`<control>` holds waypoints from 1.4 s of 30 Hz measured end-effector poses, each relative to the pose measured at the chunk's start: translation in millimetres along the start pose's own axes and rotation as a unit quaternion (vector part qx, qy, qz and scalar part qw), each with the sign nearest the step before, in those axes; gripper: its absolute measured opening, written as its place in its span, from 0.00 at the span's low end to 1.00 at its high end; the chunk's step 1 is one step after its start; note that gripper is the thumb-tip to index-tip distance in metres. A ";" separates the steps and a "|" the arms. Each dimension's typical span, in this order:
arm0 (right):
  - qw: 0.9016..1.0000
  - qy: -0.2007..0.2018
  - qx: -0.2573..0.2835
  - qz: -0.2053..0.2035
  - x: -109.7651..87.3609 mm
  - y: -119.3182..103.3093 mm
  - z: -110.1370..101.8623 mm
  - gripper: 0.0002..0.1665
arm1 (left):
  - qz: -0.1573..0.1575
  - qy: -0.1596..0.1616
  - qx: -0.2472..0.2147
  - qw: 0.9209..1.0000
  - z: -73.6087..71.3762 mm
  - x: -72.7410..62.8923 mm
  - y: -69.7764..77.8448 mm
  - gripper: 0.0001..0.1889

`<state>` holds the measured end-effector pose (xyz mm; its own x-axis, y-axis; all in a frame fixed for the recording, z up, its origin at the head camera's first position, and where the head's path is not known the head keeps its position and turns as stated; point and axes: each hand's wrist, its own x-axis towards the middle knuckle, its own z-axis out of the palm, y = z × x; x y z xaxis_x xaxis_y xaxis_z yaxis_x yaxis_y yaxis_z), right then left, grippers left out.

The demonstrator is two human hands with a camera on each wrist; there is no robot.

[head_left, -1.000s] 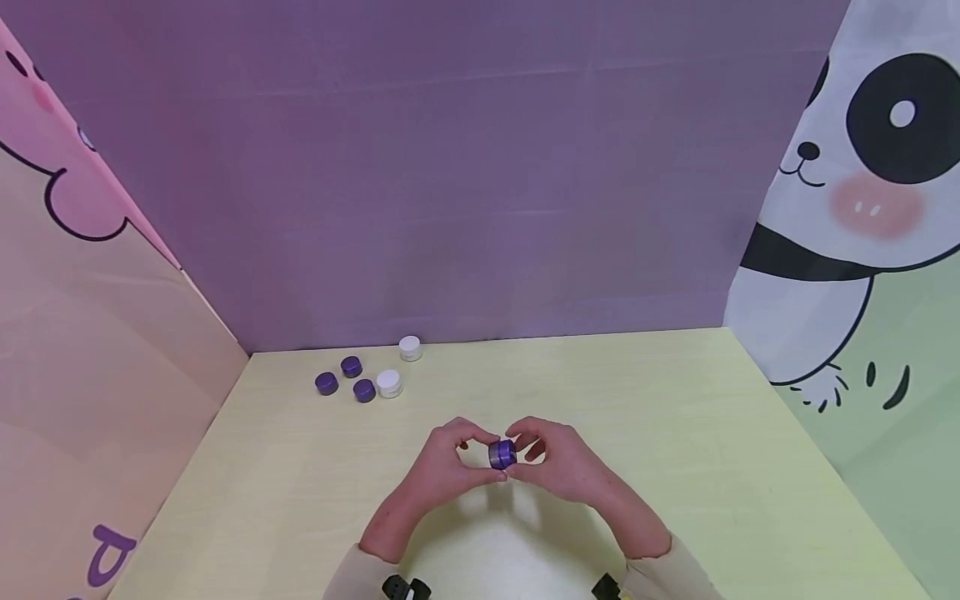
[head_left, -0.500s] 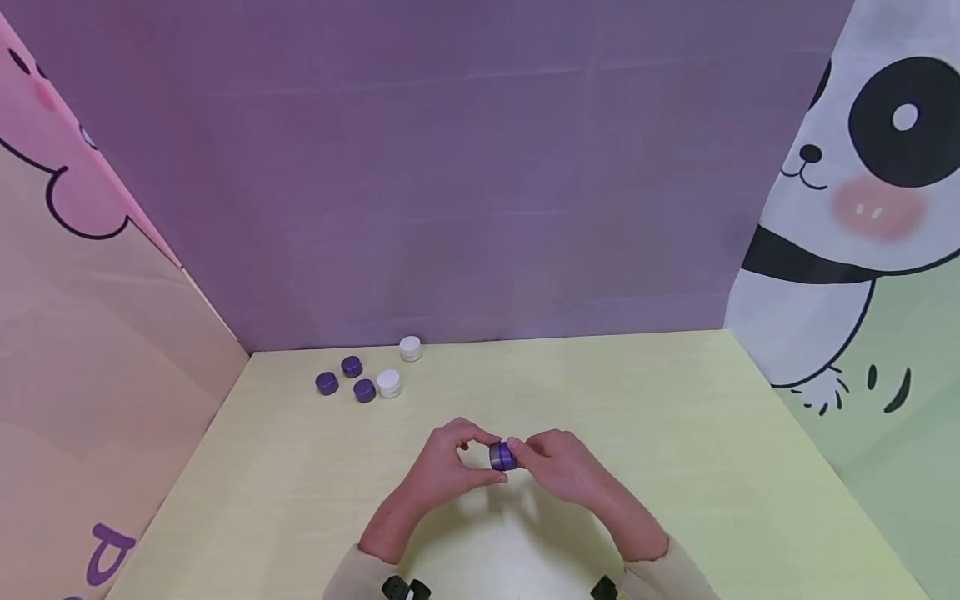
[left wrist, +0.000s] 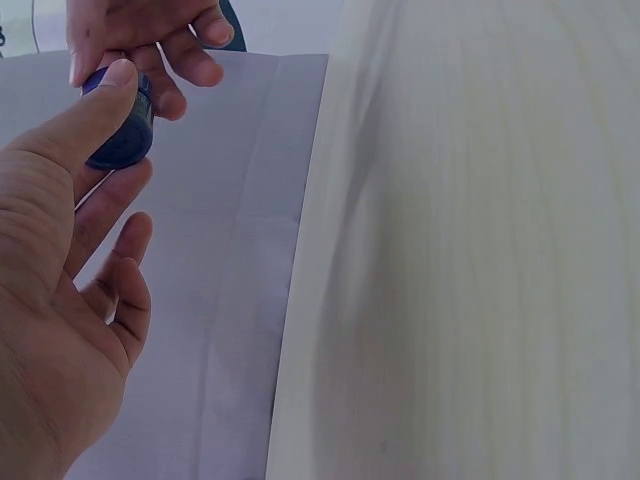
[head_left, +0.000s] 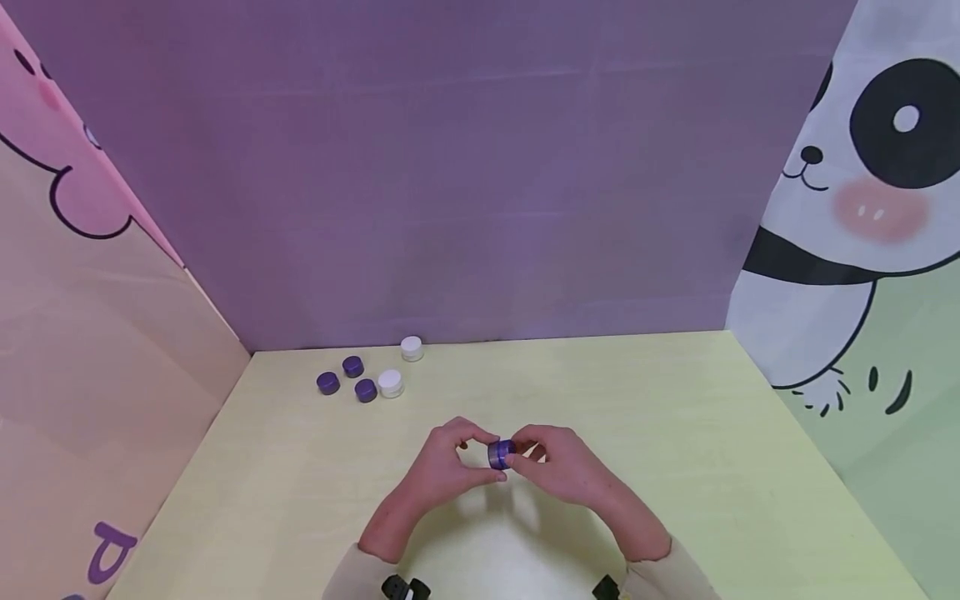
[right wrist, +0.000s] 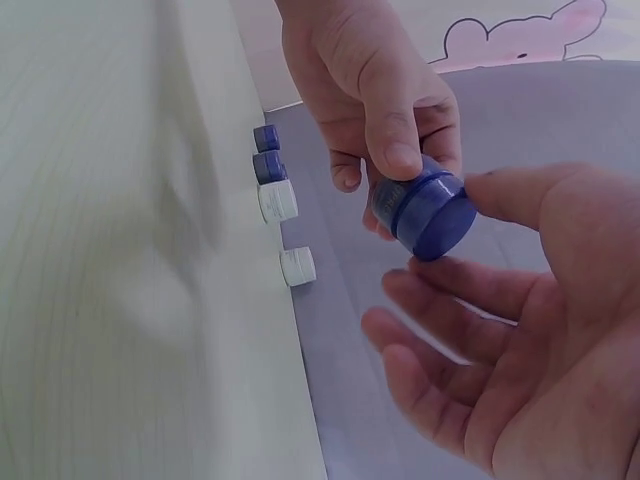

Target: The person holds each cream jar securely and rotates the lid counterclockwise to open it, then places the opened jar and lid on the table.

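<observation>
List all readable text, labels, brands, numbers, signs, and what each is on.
Left wall: one sideways purple letter, perhaps "d" or "p", can't tell which.
Held jar: faint lettering on its side, too blurred to read.
White jar: faint print, too small to read.
No brand or number legible.

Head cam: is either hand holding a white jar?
No, the left hand and right hand both hold a purple jar, while the two white jars sit on the table.

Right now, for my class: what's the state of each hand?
Left hand: holding the purple jar.
Right hand: pinching the same jar at its other end.
</observation>
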<state>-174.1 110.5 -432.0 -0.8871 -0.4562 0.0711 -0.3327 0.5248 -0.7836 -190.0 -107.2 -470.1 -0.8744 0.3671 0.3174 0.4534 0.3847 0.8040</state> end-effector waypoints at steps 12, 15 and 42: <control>0.998 0.012 0.031 -0.047 -1.2 1.9 0.7 0.20 | -0.004 0.004 -0.001 1.000 -0.9 -2.3 1.1 0.21; 0.999 0.011 0.028 -0.026 -1.4 2.3 1.2 0.21 | -0.002 0.001 -0.003 1.000 -0.6 -2.3 1.3 0.21; 1.000 -0.003 0.013 0.026 -1.2 2.4 -2.2 0.13 | 0.003 -0.007 0.001 1.000 1.7 -1.0 0.4 0.21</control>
<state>-174.5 113.9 -432.6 -0.9009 -0.4333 0.0265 -0.2782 0.5293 -0.8015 -188.6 -106.0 -470.9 -0.8686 0.3819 0.3156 0.4597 0.3837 0.8009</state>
